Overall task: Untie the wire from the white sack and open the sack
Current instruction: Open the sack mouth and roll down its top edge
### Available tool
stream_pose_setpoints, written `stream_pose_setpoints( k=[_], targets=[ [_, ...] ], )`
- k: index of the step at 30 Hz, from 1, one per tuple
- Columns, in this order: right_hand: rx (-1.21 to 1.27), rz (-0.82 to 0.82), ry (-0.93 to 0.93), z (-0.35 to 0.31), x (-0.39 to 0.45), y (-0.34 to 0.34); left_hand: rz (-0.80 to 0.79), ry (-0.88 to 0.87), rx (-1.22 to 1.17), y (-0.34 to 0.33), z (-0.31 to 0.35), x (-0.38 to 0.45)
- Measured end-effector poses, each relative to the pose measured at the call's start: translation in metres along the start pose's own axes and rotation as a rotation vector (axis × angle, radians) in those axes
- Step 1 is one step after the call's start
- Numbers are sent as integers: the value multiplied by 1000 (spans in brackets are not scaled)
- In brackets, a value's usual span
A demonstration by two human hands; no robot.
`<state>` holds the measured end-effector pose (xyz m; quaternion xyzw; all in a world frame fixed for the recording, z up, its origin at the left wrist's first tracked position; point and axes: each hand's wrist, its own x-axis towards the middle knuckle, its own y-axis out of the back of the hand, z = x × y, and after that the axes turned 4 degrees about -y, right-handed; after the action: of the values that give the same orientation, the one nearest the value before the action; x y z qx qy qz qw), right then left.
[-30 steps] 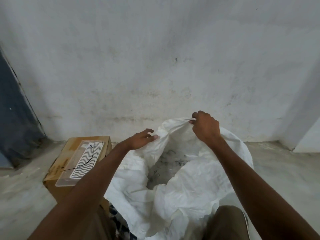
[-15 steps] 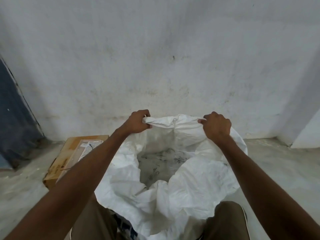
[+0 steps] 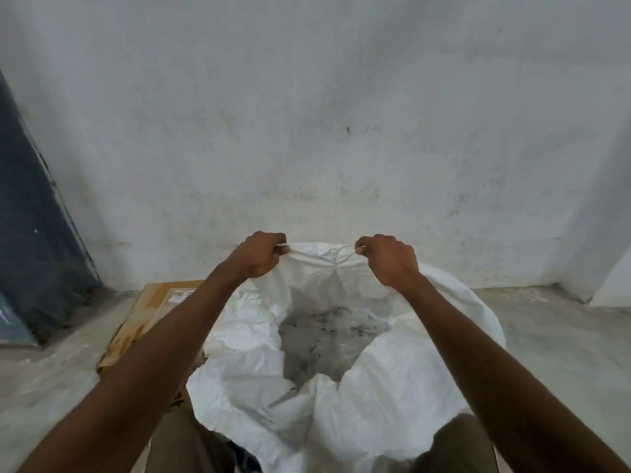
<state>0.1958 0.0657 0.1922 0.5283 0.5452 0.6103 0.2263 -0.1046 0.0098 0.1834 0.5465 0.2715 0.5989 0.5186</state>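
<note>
Here, white sack upright, mouth upward; left hand, right hand fingers gripping far rim.

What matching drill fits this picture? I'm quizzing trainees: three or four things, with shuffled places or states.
Things:
1. sack
2. left hand
3. box
4. right hand

Places or states:
A. grips the sack's far rim, on its right
B. brown, on the floor left of the sack
C. white, mouth open
D. grips the sack's far rim, on its left

Pairs: 1-C, 2-D, 3-B, 4-A
</note>
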Motion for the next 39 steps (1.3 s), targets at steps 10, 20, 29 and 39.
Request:
stream_pose_setpoints(
  k=[10, 20, 29, 39],
  targets=[
    [-147, 115, 118, 1, 18, -9, -65, -75, -151, -47, 23, 17],
    [237, -246, -243, 10, 44, -25, -130, 214, -767, -49, 36, 49],
    [667, -557, -371, 35, 62, -23, -18, -391, 68, -81, 23, 64],
    [-1, -272, 109, 37, 61, -42, -469, 90, -387, -85, 27, 78]
  ],
)
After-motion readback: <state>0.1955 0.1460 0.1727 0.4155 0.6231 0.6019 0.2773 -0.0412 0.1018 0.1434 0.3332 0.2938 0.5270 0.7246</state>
